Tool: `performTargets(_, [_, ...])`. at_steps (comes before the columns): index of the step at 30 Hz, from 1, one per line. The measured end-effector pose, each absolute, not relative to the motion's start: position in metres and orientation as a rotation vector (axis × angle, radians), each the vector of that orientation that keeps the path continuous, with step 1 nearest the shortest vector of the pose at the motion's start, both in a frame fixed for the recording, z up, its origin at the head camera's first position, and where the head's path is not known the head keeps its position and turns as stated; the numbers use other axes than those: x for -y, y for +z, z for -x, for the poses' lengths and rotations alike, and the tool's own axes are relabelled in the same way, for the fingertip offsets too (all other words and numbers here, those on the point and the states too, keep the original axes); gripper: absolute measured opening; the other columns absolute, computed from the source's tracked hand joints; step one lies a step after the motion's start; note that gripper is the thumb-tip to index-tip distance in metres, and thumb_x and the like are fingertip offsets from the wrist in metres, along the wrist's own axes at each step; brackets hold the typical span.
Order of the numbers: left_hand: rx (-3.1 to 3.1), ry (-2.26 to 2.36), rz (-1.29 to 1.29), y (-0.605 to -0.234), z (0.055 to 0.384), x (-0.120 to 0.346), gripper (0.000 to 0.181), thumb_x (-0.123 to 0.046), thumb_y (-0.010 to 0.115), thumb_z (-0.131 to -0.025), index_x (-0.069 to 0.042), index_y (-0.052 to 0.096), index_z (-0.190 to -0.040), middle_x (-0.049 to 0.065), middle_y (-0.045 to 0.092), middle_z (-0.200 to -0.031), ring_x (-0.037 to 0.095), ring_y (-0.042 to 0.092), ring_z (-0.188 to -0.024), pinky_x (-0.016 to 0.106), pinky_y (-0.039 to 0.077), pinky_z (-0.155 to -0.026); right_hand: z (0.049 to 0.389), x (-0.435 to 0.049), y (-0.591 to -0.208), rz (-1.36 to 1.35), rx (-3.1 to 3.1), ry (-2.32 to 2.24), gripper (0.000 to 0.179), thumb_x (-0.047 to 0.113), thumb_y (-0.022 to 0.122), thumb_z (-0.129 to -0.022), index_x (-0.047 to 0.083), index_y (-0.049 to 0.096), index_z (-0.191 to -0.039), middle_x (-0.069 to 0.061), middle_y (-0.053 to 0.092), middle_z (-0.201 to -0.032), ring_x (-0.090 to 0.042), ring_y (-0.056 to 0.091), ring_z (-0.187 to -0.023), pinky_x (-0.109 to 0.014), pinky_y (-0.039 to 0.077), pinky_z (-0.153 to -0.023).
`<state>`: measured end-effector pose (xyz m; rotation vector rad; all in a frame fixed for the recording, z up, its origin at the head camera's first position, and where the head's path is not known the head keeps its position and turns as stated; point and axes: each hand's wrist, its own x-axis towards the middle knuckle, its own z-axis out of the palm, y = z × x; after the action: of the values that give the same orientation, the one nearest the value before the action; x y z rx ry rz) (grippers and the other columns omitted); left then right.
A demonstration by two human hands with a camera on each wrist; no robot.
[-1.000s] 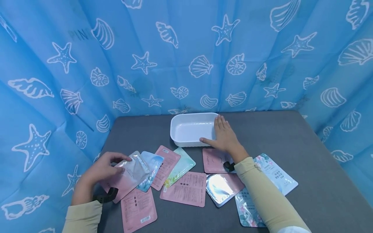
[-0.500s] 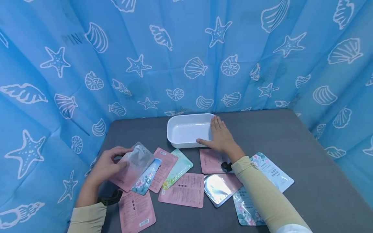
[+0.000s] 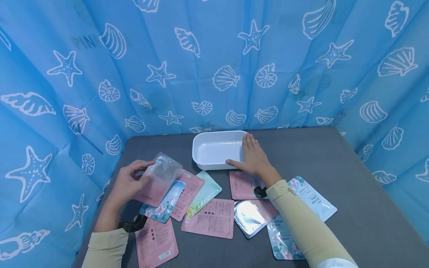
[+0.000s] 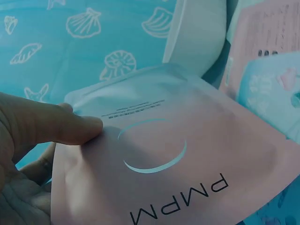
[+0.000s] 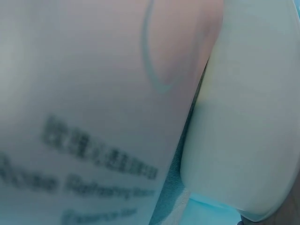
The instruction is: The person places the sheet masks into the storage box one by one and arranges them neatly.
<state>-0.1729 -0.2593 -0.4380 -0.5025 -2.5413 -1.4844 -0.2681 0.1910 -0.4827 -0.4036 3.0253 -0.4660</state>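
Nearest: stretchy-looking beige sleeves, left sleeve and right sleeve, smooth with slight wrinkling at the cuffs. Black wrist device on the left wrist, partly over a flat pink sachet with fine print and a white barcode block. Lower right, glossy floral sachet, partly under the right forearm; second, paler floral sachet beyond it, forearm across its left edge.

Middle row, all thin rectangles with rounded corners: mirror-bright foil sachet with a pink side; printed pink packet, matte; mint packet with yellow flowers; upright-ish pink packet; blue floral packet overlapping it.

Left hand: thumb on the front face, fingers behind, pinching the left edge of a pink-to-silver pouch. Pouch is tilted, soft, slightly bowed, satin sheen, metallic crinkle toward the far end. Left wrist view: PMPM lettering inverted, two thin pale arcs forming a broken ring. From the head view it covers part of the blue floral packet; can't tell if they touch.

Right hand: fingers straight and side by side, thumb spread, laid at the right end of a white tray. Gripping nothing. Pink packet lies under its wrist.

Tray: smooth, glossy, rounded rectangle, raised walls, on a matte dark grey tabletop.

Farthest: creased blue curtain, white shell and starfish prints.
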Motion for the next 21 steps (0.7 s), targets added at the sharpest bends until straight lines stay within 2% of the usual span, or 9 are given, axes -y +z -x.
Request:
performTargets(6, [2.425,-1.623,0.519,-0.437,0.179,0.251,0.042,0.006,0.074,-0.095,0.0,0.07,-0.137,0.022,0.067,-0.125,0.012,0.064,-0.108,0.015,0.058,-0.089,0.268,-0.189,-0.481,0.414,-3.047,-0.454,0.128,0.084,0.051,-0.091,-0.008,0.003,-0.166,-0.025,-0.002,-0.177,-0.037,-0.003,-0.167,-0.052,0.008,-0.136])
performTargets(15, [2.281,-1.765,0.492,-0.436,0.188,0.226,0.044,0.011,0.074,-0.092,0.004,0.069,-0.135,0.023,0.065,-0.127,0.015,0.064,-0.11,0.017,0.06,-0.09,0.268,-0.189,-0.481,0.405,-3.054,-0.448,0.129,0.084,0.053,-0.091,-0.008,0.001,-0.166,-0.025,-0.003,-0.177,-0.038,-0.003,-0.167,-0.053,0.007,-0.135])
performTargets(21, [2.194,-1.83,0.475,-0.439,0.192,0.21,0.044,0.012,0.074,-0.092,0.007,0.068,-0.135,0.019,0.067,-0.124,0.014,0.064,-0.109,0.018,0.06,-0.086,0.268,-0.188,-0.484,0.396,-3.045,-0.434,0.129,0.085,0.051,-0.091,-0.006,-0.002,-0.167,-0.023,-0.006,-0.177,-0.036,-0.006,-0.167,-0.052,0.006,-0.136])
